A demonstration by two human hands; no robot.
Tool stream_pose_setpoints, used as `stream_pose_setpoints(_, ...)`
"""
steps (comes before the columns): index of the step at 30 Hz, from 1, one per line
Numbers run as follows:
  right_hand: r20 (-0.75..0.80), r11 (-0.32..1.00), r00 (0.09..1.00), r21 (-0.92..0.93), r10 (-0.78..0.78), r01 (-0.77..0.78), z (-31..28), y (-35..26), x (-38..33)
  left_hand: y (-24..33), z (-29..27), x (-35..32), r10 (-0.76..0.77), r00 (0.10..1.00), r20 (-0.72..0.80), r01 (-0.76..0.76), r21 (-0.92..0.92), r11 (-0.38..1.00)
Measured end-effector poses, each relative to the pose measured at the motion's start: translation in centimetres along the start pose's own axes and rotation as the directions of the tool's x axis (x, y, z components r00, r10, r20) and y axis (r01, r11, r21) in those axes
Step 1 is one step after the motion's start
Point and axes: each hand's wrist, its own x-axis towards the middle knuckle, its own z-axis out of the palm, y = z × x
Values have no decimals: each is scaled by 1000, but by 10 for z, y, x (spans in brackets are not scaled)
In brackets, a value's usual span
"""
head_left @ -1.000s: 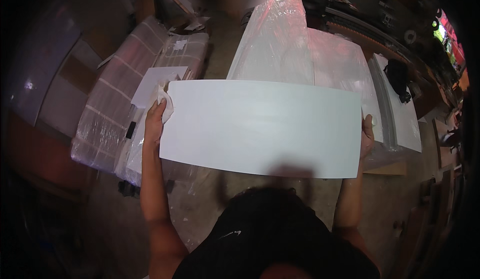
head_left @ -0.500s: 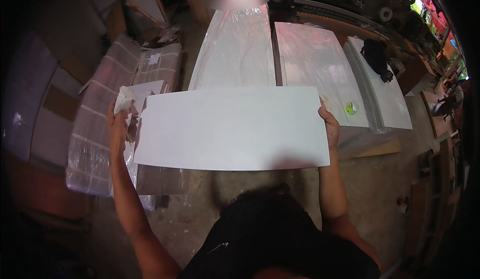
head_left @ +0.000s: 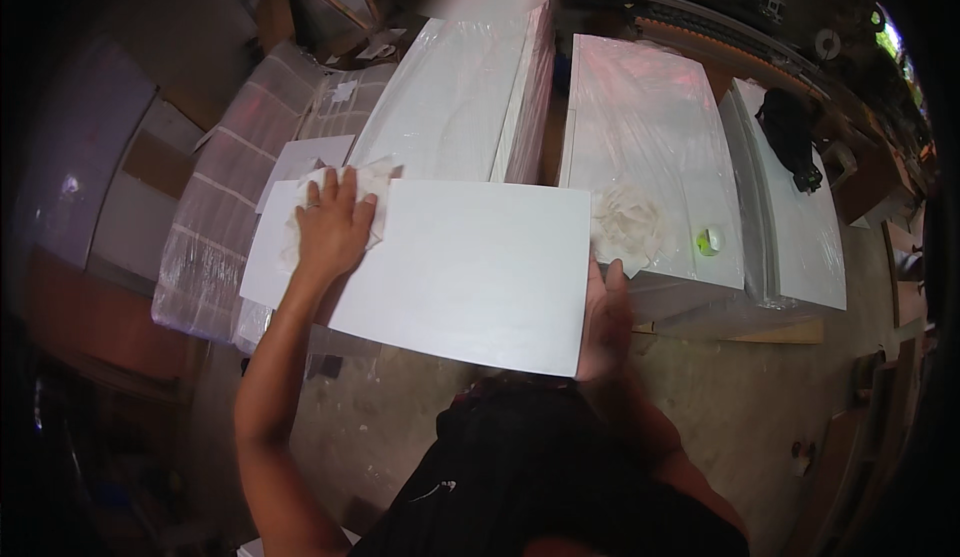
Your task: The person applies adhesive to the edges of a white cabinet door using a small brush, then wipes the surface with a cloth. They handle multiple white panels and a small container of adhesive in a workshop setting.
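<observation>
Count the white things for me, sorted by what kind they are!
Flat white rectangular board held in the left hand and right hand: 1
Crumpled white cloths: 2
Plastic-wrapped white panels behind the board: 3
Total: 6

Dusty concrete floor [head_left: 740,397], plastic-wrapped white panel stacks [head_left: 450,107], cluttered workbench [head_left: 720,27] behind.
</observation>
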Motion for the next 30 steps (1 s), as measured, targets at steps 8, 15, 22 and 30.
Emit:
stream_pose_setpoints(8, 145, 932, 989, 358, 5, -57, -19, -2, -1, 142, -38, -56, 808, 551, 206, -789, -186, 586)
stream_pose_setpoints(15, 132, 956, 990, 293, -45, 4, -21, 1, 2, 161, -2, -63, 425, 904, 39, -426, 10, 905)
stream_pose_setpoints(22, 248, 944, 969, 322, -12, -71, -27, -8, 4, 191, 7, -27, 239, 971, -3, -239, -27, 971)
stream_pose_setpoints(30, 218, 997, 973, 41, -71, 64, -28, -1, 9, 52, 24, 14, 293, 947, -135, -315, -202, 927)
